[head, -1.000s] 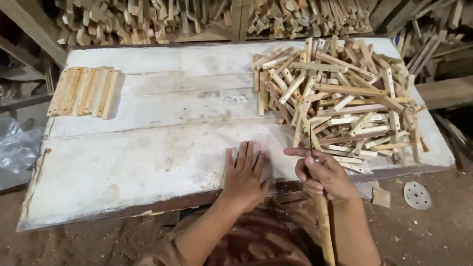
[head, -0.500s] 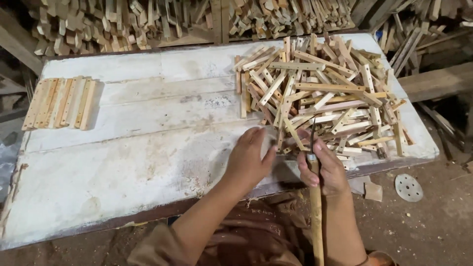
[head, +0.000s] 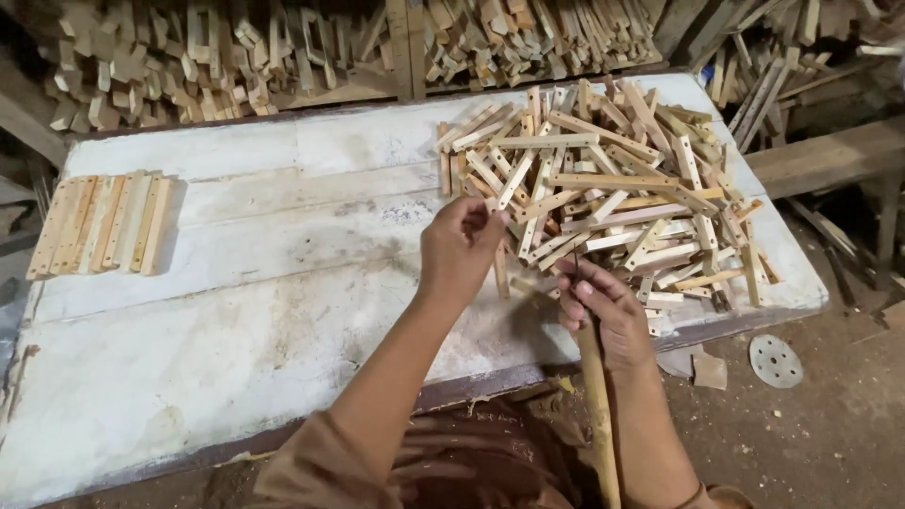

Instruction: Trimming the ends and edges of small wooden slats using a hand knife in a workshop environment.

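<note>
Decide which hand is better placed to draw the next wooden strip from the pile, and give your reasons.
Probably the left hand: it is already pinching a strip at the edge of the pile. The right hand grips a long stick.

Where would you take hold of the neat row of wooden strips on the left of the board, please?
Probably at the near short ends of the row of strips, coming from the board's front edge. The strips lie flat, side by side, running away from the person, so fingers could pinch those ends together.

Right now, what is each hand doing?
Left hand: closed on a wood strip.
Right hand: closed on a stick.
</note>
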